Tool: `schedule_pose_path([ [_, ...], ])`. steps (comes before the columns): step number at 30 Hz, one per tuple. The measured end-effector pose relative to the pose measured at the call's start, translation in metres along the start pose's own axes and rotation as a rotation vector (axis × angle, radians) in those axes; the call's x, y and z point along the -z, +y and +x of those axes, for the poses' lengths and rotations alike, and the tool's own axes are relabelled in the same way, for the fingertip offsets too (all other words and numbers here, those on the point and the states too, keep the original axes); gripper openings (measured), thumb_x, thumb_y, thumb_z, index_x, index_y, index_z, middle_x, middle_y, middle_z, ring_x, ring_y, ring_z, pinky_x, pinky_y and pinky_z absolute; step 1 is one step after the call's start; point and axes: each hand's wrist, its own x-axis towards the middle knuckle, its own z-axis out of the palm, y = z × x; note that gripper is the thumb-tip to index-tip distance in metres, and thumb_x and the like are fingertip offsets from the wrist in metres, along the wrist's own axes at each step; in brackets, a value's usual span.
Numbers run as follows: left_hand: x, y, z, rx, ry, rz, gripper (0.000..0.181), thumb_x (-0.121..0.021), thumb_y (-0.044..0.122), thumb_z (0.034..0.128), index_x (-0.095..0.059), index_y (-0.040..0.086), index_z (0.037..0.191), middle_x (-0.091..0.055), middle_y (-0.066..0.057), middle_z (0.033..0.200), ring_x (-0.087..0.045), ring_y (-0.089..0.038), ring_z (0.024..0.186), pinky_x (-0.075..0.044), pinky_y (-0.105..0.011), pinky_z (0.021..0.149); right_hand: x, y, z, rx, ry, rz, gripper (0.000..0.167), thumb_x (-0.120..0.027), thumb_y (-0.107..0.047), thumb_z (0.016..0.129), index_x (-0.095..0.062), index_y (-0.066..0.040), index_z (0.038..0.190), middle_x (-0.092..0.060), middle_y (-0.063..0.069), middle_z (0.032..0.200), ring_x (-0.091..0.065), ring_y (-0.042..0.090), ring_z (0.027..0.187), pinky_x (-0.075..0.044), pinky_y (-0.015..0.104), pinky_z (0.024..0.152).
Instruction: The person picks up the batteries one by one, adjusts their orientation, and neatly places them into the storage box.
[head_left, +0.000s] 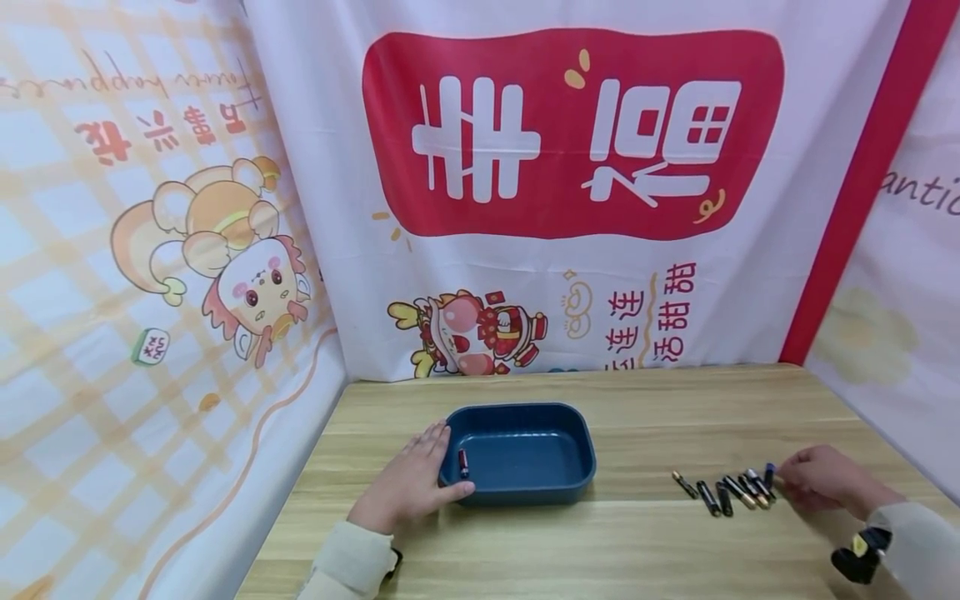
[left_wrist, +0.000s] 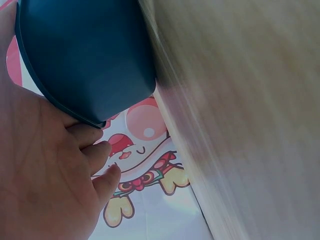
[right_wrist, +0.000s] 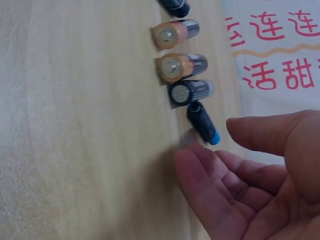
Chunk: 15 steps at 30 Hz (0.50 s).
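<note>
A dark blue rectangular container point(head_left: 517, 454) stands on the table with one red and dark battery point(head_left: 463, 463) inside at its left end. My left hand point(head_left: 412, 475) holds the container's left end, thumb over the front rim and fingers along the side. In the left wrist view, bent fingers point(left_wrist: 95, 155) lie against the container's rim. To the right, several batteries point(head_left: 738, 490) lie in a loose row. Beside the row's right end is my right hand point(head_left: 821, 479). The right wrist view shows its thumb and fingers apart, near a black battery with a blue end point(right_wrist: 202, 122).
The wooden table point(head_left: 630, 533) carries the container and the batteries. Printed cloth point(head_left: 315, 208) hangs behind it and at both sides. A black and yellow strapped item point(head_left: 861, 554) sits at my right wrist.
</note>
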Motion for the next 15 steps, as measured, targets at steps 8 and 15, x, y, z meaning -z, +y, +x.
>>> schedule_pose_path([
  [8,-0.0003,0.0004,-0.0004,0.008,-0.007,-0.001,0.105,-0.039,0.08,0.0848,-0.019,0.005,0.155,-0.016,-0.01,0.161,-0.014,-0.025,0.146,-0.018,-0.045,0.115,-0.0042,0.001,-0.0007,-0.016,0.017,0.0,0.021,-0.054,-0.007,0.094,-0.061,0.013,0.096,-0.064,0.006,0.079,-0.063,0.021,0.073,-0.057,0.038,0.066],
  [15,0.0003,0.0007,-0.0006,0.01,-0.009,-0.005,0.105,-0.04,0.08,0.0844,-0.02,0.005,0.155,-0.016,-0.01,0.161,-0.014,-0.025,0.146,-0.018,-0.046,0.115,0.0019,0.0093,0.0044,-0.043,0.026,-0.011,0.021,-0.058,-0.008,0.092,-0.061,0.013,0.096,-0.063,0.008,0.081,-0.063,0.022,0.072,-0.057,0.038,0.066],
])
